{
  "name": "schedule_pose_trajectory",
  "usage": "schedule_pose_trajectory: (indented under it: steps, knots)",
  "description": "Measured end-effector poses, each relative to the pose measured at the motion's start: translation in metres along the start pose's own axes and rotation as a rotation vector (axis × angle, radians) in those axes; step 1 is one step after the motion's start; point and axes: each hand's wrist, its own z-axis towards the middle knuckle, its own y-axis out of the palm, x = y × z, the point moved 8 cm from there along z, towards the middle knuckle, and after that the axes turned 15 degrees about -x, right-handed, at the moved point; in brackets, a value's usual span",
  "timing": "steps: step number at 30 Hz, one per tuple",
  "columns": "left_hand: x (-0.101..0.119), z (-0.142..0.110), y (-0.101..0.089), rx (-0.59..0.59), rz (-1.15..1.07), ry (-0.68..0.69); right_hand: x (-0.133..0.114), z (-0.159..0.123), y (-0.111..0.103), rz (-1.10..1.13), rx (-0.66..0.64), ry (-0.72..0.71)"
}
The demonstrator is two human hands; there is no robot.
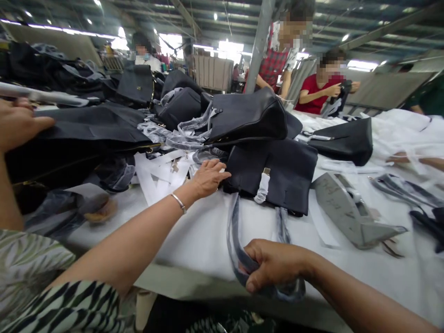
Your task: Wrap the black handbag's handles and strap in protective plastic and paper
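Observation:
A black handbag (277, 169) lies on the white-covered table in front of me, with a gold clasp (266, 171) and a white wrapped tab (262, 188) on its face. Two plastic-wrapped straps hang from its near edge. My right hand (277, 266) is closed around the looped strap (233, 231), its thumb pressed against the fingers, at the table's front edge. At the bag's left edge is my left hand (210, 178), palm down with its fingers stretched out and a bracelet (179, 202) on the wrist. Whether its fingertips touch the bag, I cannot tell.
Another person's hand (21, 122) reaches over a black bag (83, 122) at left. Several black bags pile up behind, including one (249, 113) resting against mine. White strips (163, 171) lie mid-table. A grey wedge-shaped metal holder (342, 210) stands right. Co-workers stand across the table.

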Motion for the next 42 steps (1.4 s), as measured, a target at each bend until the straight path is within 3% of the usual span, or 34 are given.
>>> schedule_pose_trajectory:
  steps: [3, 6, 9, 12, 14, 19, 22, 25, 27, 30, 32, 35, 37, 40, 42]
  knots:
    - [-0.034, -0.018, -0.009, 0.014, -0.215, -0.145, 0.003, 0.002, 0.000, -0.028, 0.017, 0.018]
    - [-0.056, -0.039, -0.003, 0.007, -0.464, -0.321, 0.004, 0.004, -0.004, -0.035, 0.055, 0.010]
    - [-0.056, -0.051, 0.001, 0.085, -0.611, -0.412, 0.001, 0.002, -0.002, 0.076, -0.059, -0.056]
    - [-0.043, -0.047, 0.002, 0.171, -0.844, -0.437, -0.001, -0.005, -0.009, 0.201, -0.110, -0.093]
    - [-0.029, -0.036, 0.002, 0.212, -1.023, -0.422, -0.005, -0.008, -0.024, 0.189, -0.017, -0.115]
    - [0.014, 0.002, 0.005, 0.162, -1.174, -0.265, -0.009, -0.026, -0.074, 0.014, 0.506, -0.138]
    - [0.048, 0.014, 0.005, 0.041, -0.842, -0.054, 0.000, -0.042, -0.087, -0.092, 0.654, -0.093]
    - [0.081, 0.011, 0.008, -0.075, -0.379, 0.151, -0.004, -0.072, -0.101, -0.531, 0.961, 0.098]
    - [0.080, 0.006, 0.000, 0.007, -0.369, 0.149, -0.021, -0.084, -0.103, -0.924, 1.129, 0.247]
    - [0.047, -0.002, -0.018, 0.313, -0.662, -0.026, -0.044, -0.071, -0.106, -1.272, 1.132, 0.333]
    - [0.024, -0.005, -0.014, 0.433, -0.948, -0.165, -0.048, -0.055, -0.118, -1.294, 1.077, 0.380]
    - [0.014, -0.006, 0.002, 0.456, -1.259, -0.237, -0.043, -0.036, -0.140, -1.210, 1.010, 0.444]
    - [0.027, -0.009, -0.004, 0.457, -1.137, -0.116, -0.038, -0.030, -0.151, -1.170, 0.975, 0.451]
    - [0.074, -0.010, -0.017, 0.336, -0.533, 0.169, -0.031, -0.033, -0.167, -1.125, 0.892, 0.448]
    - [0.103, -0.006, -0.009, 0.180, -0.108, 0.287, -0.031, -0.039, -0.176, -1.103, 0.827, 0.432]
